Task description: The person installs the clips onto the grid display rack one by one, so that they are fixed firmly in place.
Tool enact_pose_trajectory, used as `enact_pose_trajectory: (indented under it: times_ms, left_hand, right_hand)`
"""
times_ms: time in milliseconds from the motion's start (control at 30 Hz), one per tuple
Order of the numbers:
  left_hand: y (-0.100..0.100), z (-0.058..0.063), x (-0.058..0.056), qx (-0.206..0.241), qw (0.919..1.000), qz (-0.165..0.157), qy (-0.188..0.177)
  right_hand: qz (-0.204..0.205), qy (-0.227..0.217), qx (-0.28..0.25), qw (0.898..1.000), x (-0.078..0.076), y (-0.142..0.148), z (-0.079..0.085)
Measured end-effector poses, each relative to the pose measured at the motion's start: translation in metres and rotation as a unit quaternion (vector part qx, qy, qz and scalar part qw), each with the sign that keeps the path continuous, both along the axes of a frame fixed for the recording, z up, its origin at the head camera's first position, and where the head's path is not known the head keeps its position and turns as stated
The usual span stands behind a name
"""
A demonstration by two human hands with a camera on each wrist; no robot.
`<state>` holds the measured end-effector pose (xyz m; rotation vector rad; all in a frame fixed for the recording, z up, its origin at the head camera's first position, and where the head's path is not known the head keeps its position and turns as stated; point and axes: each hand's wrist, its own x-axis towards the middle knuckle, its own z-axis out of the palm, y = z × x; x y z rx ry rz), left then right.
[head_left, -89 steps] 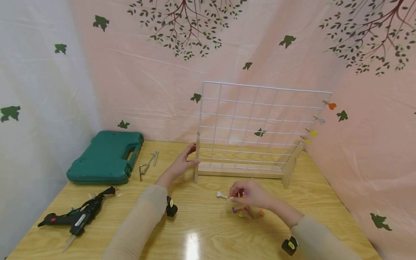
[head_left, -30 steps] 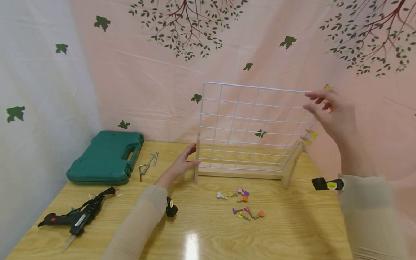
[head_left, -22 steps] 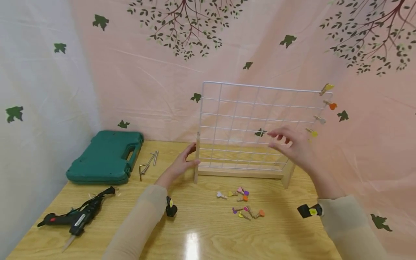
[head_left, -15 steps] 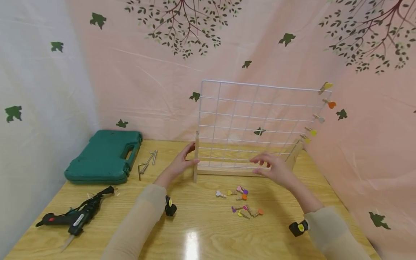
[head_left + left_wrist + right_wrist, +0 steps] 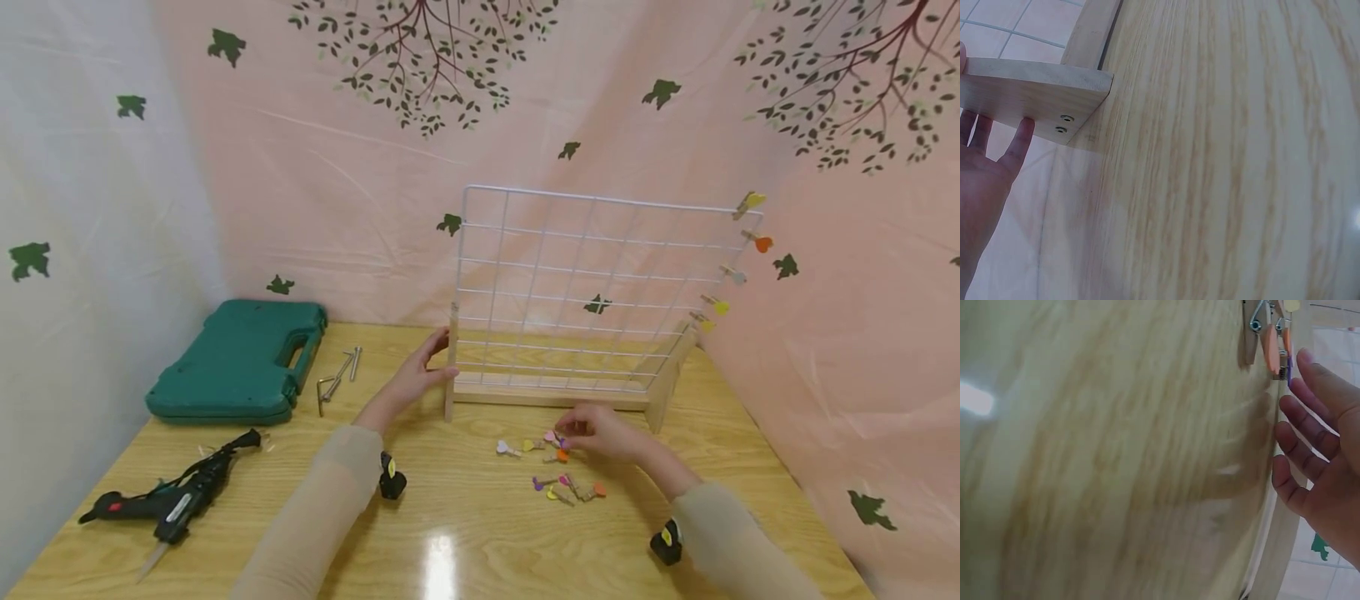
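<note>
A glossy, wood-grained tabletop (image 5: 487, 542) carries an upright white wire grid (image 5: 573, 244). The left hand (image 5: 412, 377) grips the grid's flat, pale wooden left upright (image 5: 1038, 103) between thumb and fingers. The right hand (image 5: 606, 435), fingers loosely bent, thumb and forefinger parted, hovers just right of a purple heart-topped clothespin (image 5: 1290, 370).
</note>
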<state>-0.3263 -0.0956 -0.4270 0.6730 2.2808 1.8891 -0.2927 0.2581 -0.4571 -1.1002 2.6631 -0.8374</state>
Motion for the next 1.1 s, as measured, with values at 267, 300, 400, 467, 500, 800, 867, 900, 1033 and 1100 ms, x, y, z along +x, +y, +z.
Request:
enact_pose_trajectory:
  times_ms: [267, 300, 400, 467, 500, 800, 867, 900, 1033, 1100]
  left_hand:
    - [0.002, -0.001, -0.001, 0.015, 0.9999, -0.006, 0.005]
    - [0.003, -0.002, -0.002, 0.016, 0.9998, -0.007, 0.005]
    - [0.003, -0.002, -0.003, 0.016, 0.9998, -0.009, 0.005]
    - [0.004, -0.002, -0.003, 0.016, 0.9998, -0.009, 0.008]
    - [0.004, -0.002, -0.003, 0.015, 0.9998, -0.009, 0.008]
    - [0.002, -0.002, -0.001, 0.013, 0.9999, -0.005, 0.004]
    - [0.001, -0.002, -0.001, 0.011, 0.9999, -0.004, 0.003]
    - [0.000, -0.002, -0.001, 0.009, 0.9999, -0.004, 0.002]
    - [-0.001, -0.001, -0.001, 0.000, 1.0000, -0.002, 0.004]
    - [-0.001, 0.000, 0.000, -0.004, 1.0000, -0.001, 0.002]
  right_hand:
    - [-0.046, -0.055, 0.023, 0.997, 0.000, -0.002, -0.001]
    - [-0.047, -0.057, 0.021, 0.997, 0.000, -0.001, -0.001]
    - [-0.045, -0.053, 0.016, 0.997, -0.001, 0.000, -0.003]
    - [-0.042, -0.052, 0.011, 0.998, -0.001, 0.001, -0.004]
    - [-0.043, -0.054, 0.009, 0.998, -0.001, 0.001, -0.005]
    - [-0.053, -0.032, -0.019, 0.998, 0.002, -0.001, -0.002]
    - [-0.058, -0.010, -0.025, 0.998, 0.001, -0.001, 0.004]
    - [-0.061, -0.006, -0.030, 0.998, 0.000, -0.002, 0.009]
    - [-0.082, 0.002, -0.062, 0.995, 0.001, -0.003, 0.042]
    - [-0.090, -0.010, -0.084, 0.992, 0.004, -0.005, 0.063]
